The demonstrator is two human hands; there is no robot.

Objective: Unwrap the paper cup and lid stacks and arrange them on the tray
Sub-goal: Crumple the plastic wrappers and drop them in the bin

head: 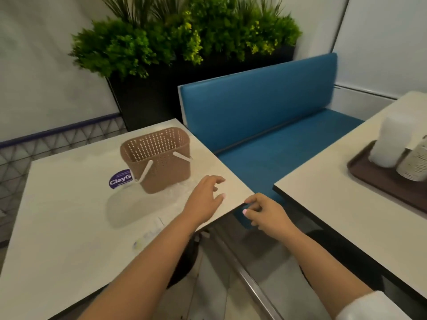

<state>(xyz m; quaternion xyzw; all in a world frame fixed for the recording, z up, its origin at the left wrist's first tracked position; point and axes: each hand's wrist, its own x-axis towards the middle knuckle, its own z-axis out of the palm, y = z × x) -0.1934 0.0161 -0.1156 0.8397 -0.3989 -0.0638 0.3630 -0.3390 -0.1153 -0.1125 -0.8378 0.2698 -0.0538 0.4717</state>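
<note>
on the left bench (69, 215) a basket (159, 158) stands with clear wrap (182, 188), hard to make out, at its foot; the left hand (204, 199) hovers there, grip spread, nothing held. right hand (265, 212) hangs off the edge, fingers loosely curled, empty. cups (413, 162) and lids (388, 144) look unwrapped on the tray (381, 181), half cut off, so probably just tidying wrap next.

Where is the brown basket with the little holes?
The brown basket stands on the left table, near its far right corner, beside a purple sticker and just beyond the left hand.
</note>
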